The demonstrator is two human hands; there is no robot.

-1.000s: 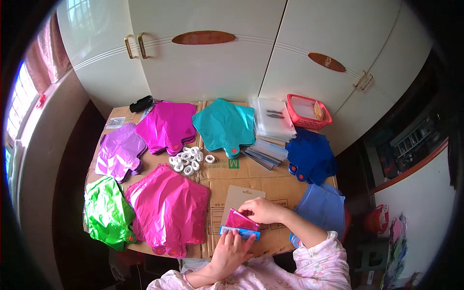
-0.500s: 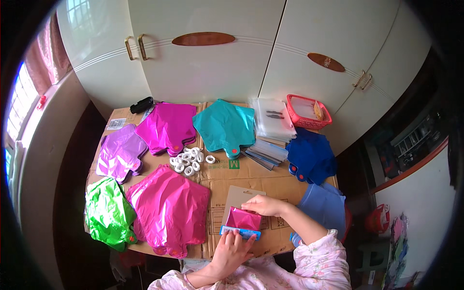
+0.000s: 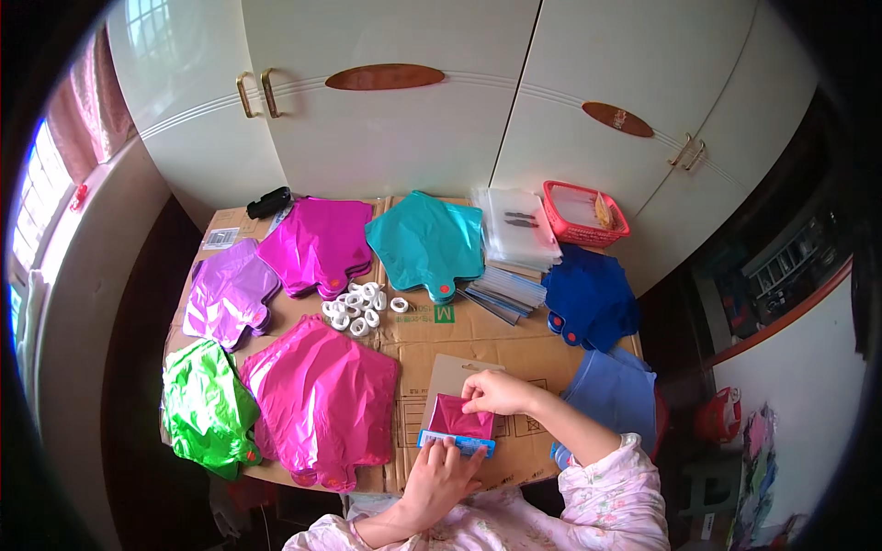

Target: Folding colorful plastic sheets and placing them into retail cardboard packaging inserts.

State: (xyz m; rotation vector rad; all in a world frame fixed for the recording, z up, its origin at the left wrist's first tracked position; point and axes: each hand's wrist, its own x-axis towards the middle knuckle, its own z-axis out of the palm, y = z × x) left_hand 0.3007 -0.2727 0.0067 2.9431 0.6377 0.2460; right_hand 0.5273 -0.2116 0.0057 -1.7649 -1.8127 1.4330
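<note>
In front of me a folded pink foil balloon (image 3: 452,415) lies on a beige card with a hanging slot (image 3: 445,369). Along its near edge runs a blue printed strip (image 3: 481,447). My left hand (image 3: 439,482) is closed at this strip, fingertips on top and thumb toward the right end. Pinched together, the fingers of my right hand (image 3: 498,393) are at the upper right of the folded pink foil. To the left lies a stack of flat pink foil balloons (image 3: 322,404). Light blue foil balloons (image 3: 606,395) lie beneath my right forearm.
Flat foil balloons in green (image 3: 207,404), lilac (image 3: 230,294), magenta (image 3: 317,243), teal (image 3: 427,239) and dark blue (image 3: 595,298) ring the cardboard tabletop (image 3: 367,473). White rings (image 3: 356,306), clear sleeves (image 3: 514,225), stacked cards (image 3: 505,294) and a red basket (image 3: 588,234) stand farther back.
My right hand has shifted slightly along the upper edge of the pink foil, and its fingers now bend down over it. My left hand stays at the blue strip.
</note>
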